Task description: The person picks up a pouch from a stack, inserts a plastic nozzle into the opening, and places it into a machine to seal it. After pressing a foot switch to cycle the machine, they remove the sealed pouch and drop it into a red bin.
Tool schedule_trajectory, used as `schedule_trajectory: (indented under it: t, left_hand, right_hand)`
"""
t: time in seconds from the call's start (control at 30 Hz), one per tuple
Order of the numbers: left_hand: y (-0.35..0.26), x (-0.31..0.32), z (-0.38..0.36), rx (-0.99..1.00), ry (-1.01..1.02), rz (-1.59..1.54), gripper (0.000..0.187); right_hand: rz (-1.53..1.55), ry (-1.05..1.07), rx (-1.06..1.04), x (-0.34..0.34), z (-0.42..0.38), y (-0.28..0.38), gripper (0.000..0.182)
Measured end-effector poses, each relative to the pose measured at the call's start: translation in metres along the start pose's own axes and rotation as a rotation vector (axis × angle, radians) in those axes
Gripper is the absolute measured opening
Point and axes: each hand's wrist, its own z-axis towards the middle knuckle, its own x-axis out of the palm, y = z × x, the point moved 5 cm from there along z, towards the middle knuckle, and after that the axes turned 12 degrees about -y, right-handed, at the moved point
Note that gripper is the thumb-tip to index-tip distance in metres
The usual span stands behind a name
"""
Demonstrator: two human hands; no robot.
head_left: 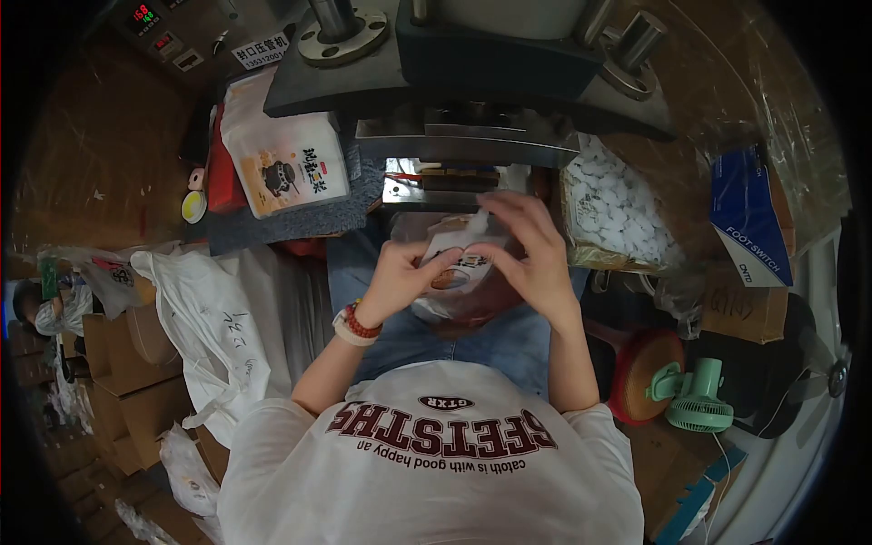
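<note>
In front of my lap I hold a printed plastic spout pouch (447, 243) between both hands, below the metal jaw of a press. My left hand (400, 283), with a beaded bracelet at the wrist, pinches the pouch's left side with thumb and fingers. On the other side, my right hand (536, 263) grips the pouch, its thumb on the printed face. The fingers of that hand curl at a small white spout (479, 221) on the pouch's top edge. Clear plastic shows under my hands over my jeans.
The sealing press (468, 145) spans the far side. A stack of printed pouches (286, 163) lies left on a grey mat; a box of small white pieces (613, 204) stands right. Beyond are a blue foot-switch box (749, 218), a green fan (704, 400) and a white sack (218, 327).
</note>
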Motion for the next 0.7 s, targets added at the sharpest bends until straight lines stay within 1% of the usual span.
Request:
schedule_trajectory:
  t: [0.03, 0.07, 0.1, 0.13, 0.17, 0.23, 0.27, 0.3, 0.33, 0.4, 0.47, 0.5, 0.53, 0.57, 0.6, 0.63, 0.67, 0.7]
  left_hand:
    - [0.005, 0.006, 0.006, 0.002, -0.003, -0.002, 0.018]
    - [0.013, 0.010, 0.014, -0.087, -0.028, -0.190, 0.021]
    - [0.017, 0.014, 0.021, -0.179, -0.050, -0.378, 0.025]
    - [0.017, 0.014, 0.027, -0.255, -0.083, -0.504, 0.024]
    - [0.014, 0.013, 0.036, -0.257, -0.083, -0.505, 0.024]
    - [0.011, 0.011, 0.050, -0.288, -0.091, -0.666, 0.025]
    - [0.011, 0.012, 0.052, -0.289, -0.093, -0.667, 0.025]
    - [0.012, 0.013, 0.052, -0.303, -0.095, -0.677, 0.025]
    - [0.011, 0.014, 0.054, -0.313, -0.097, -0.685, 0.025]
    - [0.012, 0.011, 0.059, -0.317, -0.113, -0.691, 0.025]
    - [0.016, 0.009, 0.058, -0.319, -0.063, -0.605, 0.025]
    - [0.015, -0.001, 0.056, -0.331, -0.020, -0.450, 0.038]
    - [0.018, -0.012, 0.054, -0.328, -0.023, -0.453, 0.038]
    - [0.010, -0.044, 0.053, -0.016, -0.364, 0.006, 0.050]
    - [-0.006, -0.067, 0.042, 0.302, -0.685, 0.476, 0.064]
    - [-0.011, -0.079, 0.033, 0.363, -0.777, 0.834, 0.075]
    - [-0.014, -0.090, 0.023, 0.416, -0.858, 1.197, 0.087]
    - [0.008, -0.102, 0.020, 0.437, -0.788, 1.204, 0.084]
  right_hand:
    - [-0.079, -0.115, 0.080, -0.006, 0.002, -0.006, 0.034]
    - [-0.065, -0.176, 0.236, -0.018, 0.002, -0.011, 0.032]
    - [-0.160, -0.224, 0.261, -0.033, 0.003, -0.020, 0.029]
    - [-0.256, -0.273, 0.289, -0.048, 0.003, -0.031, 0.027]
    - [-0.257, -0.271, 0.291, -0.055, 0.005, -0.039, 0.027]
    - [-0.536, -0.312, 0.256, -0.068, 0.013, -0.058, 0.019]
    - [-0.536, -0.310, 0.256, -0.069, 0.010, -0.079, 0.019]
    - [-0.606, -0.232, 0.219, -0.063, 0.004, -0.104, 0.018]
    - [-0.674, -0.157, 0.179, -0.056, 0.005, -0.111, 0.016]
    - [-0.701, -0.135, 0.204, -0.058, 0.006, -0.111, 0.016]
    - [-0.726, -0.107, 0.245, -0.056, -0.001, -0.107, 0.015]
    - [-0.704, -0.099, 0.257, -0.058, -0.001, -0.107, 0.016]
    - [-0.686, -0.091, 0.268, -0.061, 0.000, -0.108, 0.017]
    - [-0.686, -0.091, 0.265, -0.067, 0.001, -0.109, 0.017]
    - [-0.596, -0.051, 0.360, -0.071, -0.001, -0.114, 0.020]
    - [-0.502, -0.012, 0.451, -0.073, -0.003, -0.118, 0.023]
    - [-0.499, -0.011, 0.448, -0.075, -0.004, -0.117, 0.023]
    - [-0.568, -0.104, 0.302, -0.079, -0.003, -0.109, 0.025]
